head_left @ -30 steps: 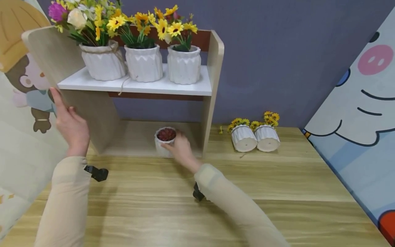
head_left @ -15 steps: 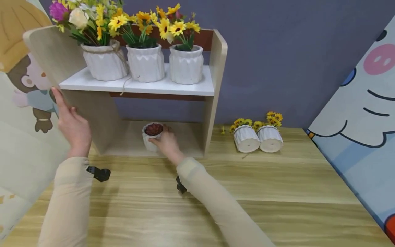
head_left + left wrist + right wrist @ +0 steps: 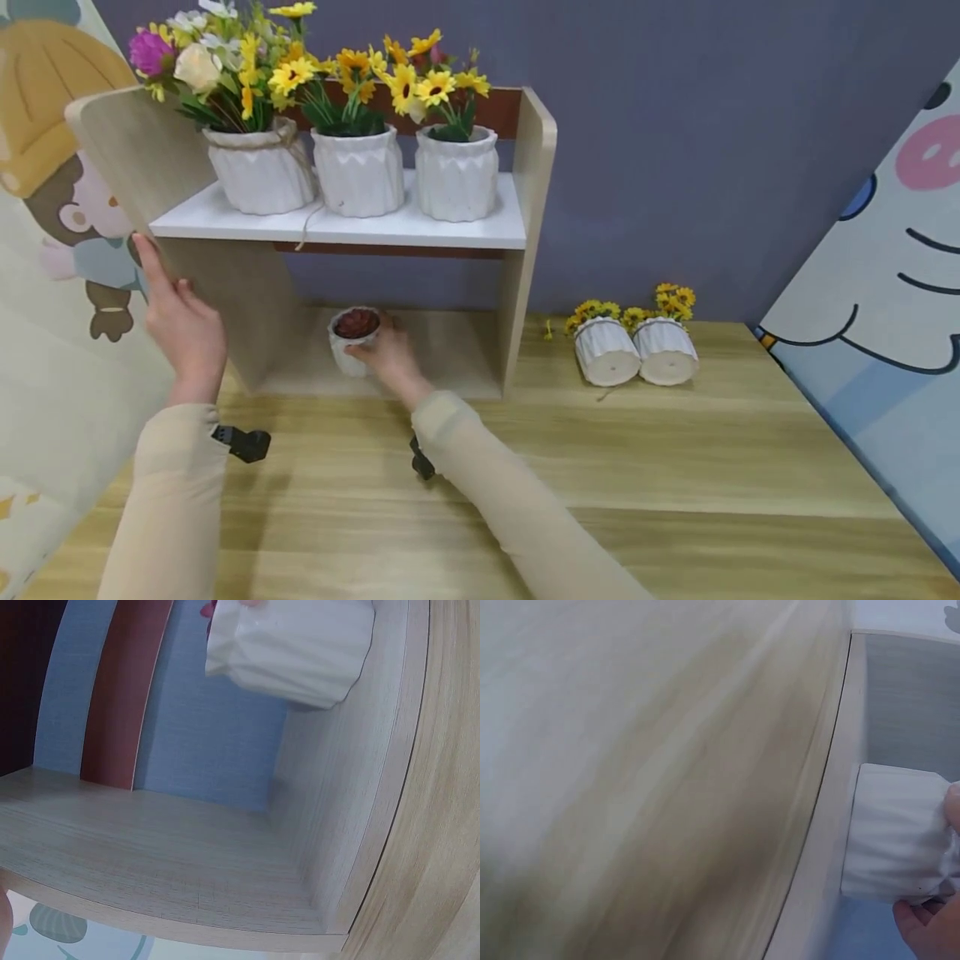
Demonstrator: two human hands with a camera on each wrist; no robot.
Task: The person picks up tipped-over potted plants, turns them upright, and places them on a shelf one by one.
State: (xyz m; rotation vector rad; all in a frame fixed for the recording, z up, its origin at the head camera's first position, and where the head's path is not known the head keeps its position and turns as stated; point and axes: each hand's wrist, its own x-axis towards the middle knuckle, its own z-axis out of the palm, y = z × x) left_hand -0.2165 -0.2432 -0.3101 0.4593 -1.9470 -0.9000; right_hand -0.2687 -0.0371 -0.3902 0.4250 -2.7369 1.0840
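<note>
Sleeves (image 3: 513,508) rise from the bottom edge of the frame over the table (image 3: 337,525). Just left of centre, the right hand (image 3: 390,354) grips the succulent pot (image 3: 345,357), thumb on the near side and fingers round the right. The left hand (image 3: 185,333), at middle left, has its index finger straight along the rack's edge and holds nothing; whether it presses, I cannot tell.

The pot is in the lower bay of the rack (image 3: 534,175), near the front of the bottom board (image 3: 457,367). I cannot tell whether its base sits flat (a shadow beside it in the left wrist view leaves that unsettled). Let go while tilted, it could rock or topple; held only high up, it might slip.

At middle right, two pots (image 3: 607,354) (image 3: 669,354) lie on their sides, and a nudge might roll them.

Upper left, three flowerpots (image 3: 258,179) stand on the white shelf (image 3: 465,232), one trailing twine (image 3: 306,227) over the front. A knock to the rack could shake them; a finger catching the twine could tug its pot. Behind is the wall (image 3: 675,167).
</note>
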